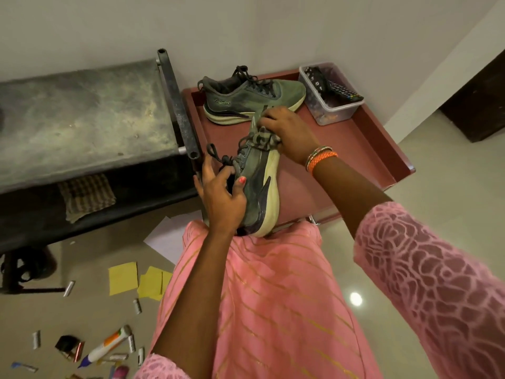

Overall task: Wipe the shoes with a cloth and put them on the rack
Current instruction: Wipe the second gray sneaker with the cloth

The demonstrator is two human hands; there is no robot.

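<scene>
My left hand (220, 196) grips the heel end of a grey-green sneaker (261, 184) with a pale sole, held on its side above the red table (355, 143). My right hand (289, 129) holds a small grey-striped cloth (262, 136) bunched against the toe end of that sneaker. The matching second sneaker (251, 95) stands upright on the table's far side, laces loose.
A clear plastic box (329, 97) with a remote control stands at the table's far right corner. A dark cot (82, 124) with a black post lies to the left, a checked cloth (87, 196) beneath it. Paper, batteries and a glue tube (106, 346) litter the floor.
</scene>
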